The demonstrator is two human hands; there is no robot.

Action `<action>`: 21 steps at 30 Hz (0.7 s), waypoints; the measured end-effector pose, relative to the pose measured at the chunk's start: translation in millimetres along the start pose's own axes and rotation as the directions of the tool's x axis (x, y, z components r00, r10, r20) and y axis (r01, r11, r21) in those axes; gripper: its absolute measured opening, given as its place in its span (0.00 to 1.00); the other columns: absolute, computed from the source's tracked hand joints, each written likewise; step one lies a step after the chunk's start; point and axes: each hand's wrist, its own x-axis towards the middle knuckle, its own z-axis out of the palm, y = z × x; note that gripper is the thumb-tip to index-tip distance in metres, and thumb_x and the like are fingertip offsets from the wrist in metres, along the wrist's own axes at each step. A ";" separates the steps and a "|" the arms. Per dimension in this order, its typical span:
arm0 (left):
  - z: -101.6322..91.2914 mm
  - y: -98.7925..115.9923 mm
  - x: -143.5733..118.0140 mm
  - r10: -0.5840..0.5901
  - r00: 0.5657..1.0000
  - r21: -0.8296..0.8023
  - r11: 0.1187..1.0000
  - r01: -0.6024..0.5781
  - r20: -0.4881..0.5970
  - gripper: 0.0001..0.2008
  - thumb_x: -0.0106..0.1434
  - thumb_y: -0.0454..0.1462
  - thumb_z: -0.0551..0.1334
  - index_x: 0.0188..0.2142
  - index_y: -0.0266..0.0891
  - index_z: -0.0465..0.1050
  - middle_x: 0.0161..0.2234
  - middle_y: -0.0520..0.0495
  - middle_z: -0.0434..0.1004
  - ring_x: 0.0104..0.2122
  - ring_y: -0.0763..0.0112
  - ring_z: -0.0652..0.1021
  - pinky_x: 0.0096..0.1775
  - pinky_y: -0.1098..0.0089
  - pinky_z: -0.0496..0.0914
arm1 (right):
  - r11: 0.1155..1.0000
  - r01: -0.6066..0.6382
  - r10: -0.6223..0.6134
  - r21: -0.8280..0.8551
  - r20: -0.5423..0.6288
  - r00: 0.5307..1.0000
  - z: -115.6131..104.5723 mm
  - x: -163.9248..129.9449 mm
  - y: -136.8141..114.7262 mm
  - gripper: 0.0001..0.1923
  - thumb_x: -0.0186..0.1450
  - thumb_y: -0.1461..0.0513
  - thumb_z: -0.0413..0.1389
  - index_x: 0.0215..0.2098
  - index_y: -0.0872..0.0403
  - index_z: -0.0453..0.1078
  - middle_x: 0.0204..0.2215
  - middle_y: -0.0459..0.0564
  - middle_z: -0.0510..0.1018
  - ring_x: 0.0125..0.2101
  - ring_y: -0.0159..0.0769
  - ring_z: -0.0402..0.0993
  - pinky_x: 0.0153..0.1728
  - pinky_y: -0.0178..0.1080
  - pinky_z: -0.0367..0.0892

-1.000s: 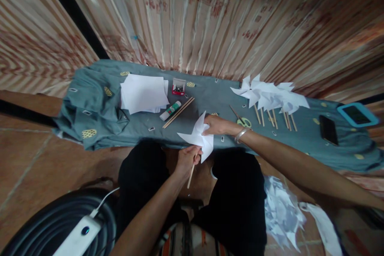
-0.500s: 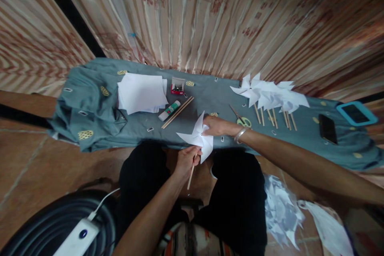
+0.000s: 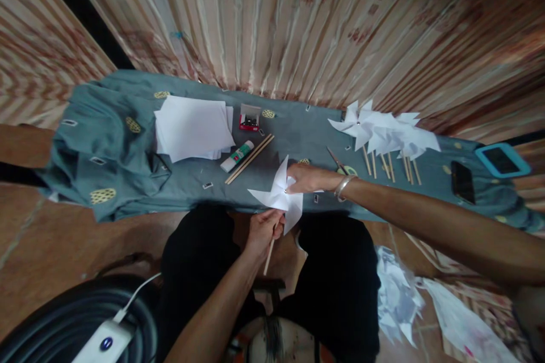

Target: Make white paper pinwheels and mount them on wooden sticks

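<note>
A white paper pinwheel [image 3: 279, 195] on a wooden stick is held over the table's front edge. My left hand [image 3: 264, 231] is closed round the stick just below the paper blades, and the stick's lower end pokes out beneath it. My right hand [image 3: 303, 177], with a silver bangle at the wrist, has its fingers closed on the pinwheel's right blade near the centre pin; the fingertips are partly hidden. Green-handled scissors [image 3: 336, 159] lie behind my right wrist. Two wooden sticks [image 3: 249, 160] and a glue stick [image 3: 237, 156] rest to the left of the pinwheel.
A stack of white paper [image 3: 193, 127] and a red box of pins [image 3: 249, 119] sit on the cloth-covered table [image 3: 298, 130]. Several finished pinwheels [image 3: 385, 130] overlap at the right, near a phone [image 3: 462, 181] and a blue-framed device [image 3: 502, 160]. Paper scraps in a bag [image 3: 398, 298] lie on the floor.
My view has shifted slightly, and the left part of the table appears further left. Both hands keep their hold on the pinwheel, which has barely moved.
</note>
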 end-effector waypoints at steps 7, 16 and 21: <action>0.2 0.1 0.8 -0.014 1.000 0.019 1.000 0.013 0.027 0.21 0.41 0.49 0.72 0.16 0.32 0.71 0.13 0.54 0.63 0.10 0.87 0.57 0.18 0.74 0.42 | 1.000 -0.012 0.012 0.003 0.004 1.000 1.7 1.4 1.1 0.11 0.59 0.64 0.59 0.38 0.61 0.79 0.33 0.54 0.83 0.33 0.37 0.78 0.29 0.32 0.64; 3.7 -1.4 -4.0 0.024 1.000 -0.040 0.999 -0.024 -0.010 0.19 0.40 0.45 0.73 0.22 0.31 0.76 0.18 0.53 0.69 0.11 0.87 0.59 0.18 0.75 0.43 | 0.995 0.004 -0.004 0.096 0.001 1.000 -0.3 -0.9 4.5 0.12 0.57 0.65 0.60 0.39 0.59 0.79 0.36 0.53 0.84 0.36 0.39 0.79 0.35 0.33 0.69; 4.1 -1.4 -4.8 0.019 1.000 -0.058 0.998 -0.020 -0.020 0.17 0.39 0.43 0.73 0.24 0.30 0.77 0.18 0.53 0.70 0.11 0.87 0.58 0.18 0.75 0.43 | 0.995 0.007 -0.005 0.102 -0.021 1.000 2.0 -0.5 8.2 0.12 0.57 0.65 0.61 0.39 0.60 0.79 0.36 0.53 0.84 0.36 0.41 0.78 0.35 0.34 0.69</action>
